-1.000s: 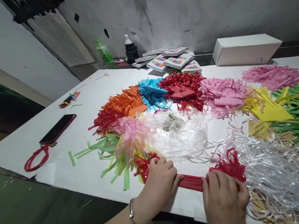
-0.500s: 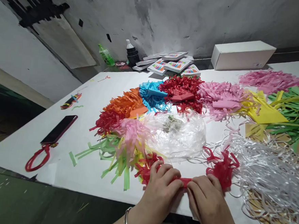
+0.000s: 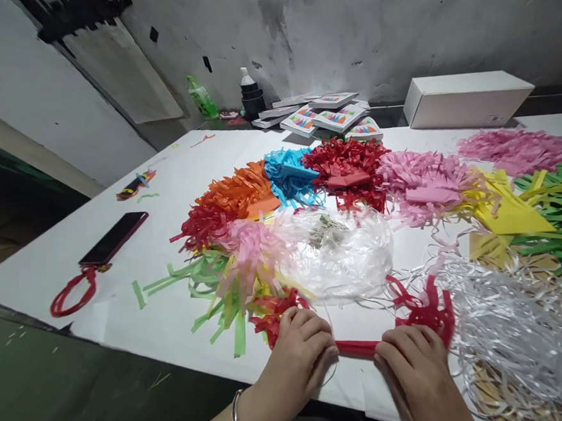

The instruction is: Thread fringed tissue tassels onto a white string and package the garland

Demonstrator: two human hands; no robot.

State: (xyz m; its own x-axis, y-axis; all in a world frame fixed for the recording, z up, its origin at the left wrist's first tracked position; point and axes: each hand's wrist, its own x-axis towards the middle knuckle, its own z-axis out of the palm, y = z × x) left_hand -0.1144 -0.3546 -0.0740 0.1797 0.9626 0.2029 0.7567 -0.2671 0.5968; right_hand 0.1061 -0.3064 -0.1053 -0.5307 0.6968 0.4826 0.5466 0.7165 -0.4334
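A red tissue-paper tassel (image 3: 356,348) lies at the near table edge, its middle rolled into a narrow band and its fringed ends spread out on both sides. My left hand (image 3: 303,347) is closed over the left part of the band, thumb and fingers pressed together. Around the right part, my right hand (image 3: 412,361) is closed the same way, with red fringe fanning out beyond it. The band shows bare between the two hands. By my left hand lie finished-looking light pink tassel strips (image 3: 254,241) and green strips (image 3: 238,329).
A clear plastic bag (image 3: 349,260) lies beyond my hands. Silver-white strings (image 3: 517,336) heap at right. Orange (image 3: 234,191), blue (image 3: 290,173), red (image 3: 346,164), pink (image 3: 425,176) and yellow (image 3: 507,201) fringed paper arcs behind. A phone (image 3: 115,239) lies left; a white box (image 3: 466,101) stands at back.
My right hand has moved right along the tassel, so more of the rolled red band shows between my hands. The left hand stays nearly in place. The view has shifted slightly.
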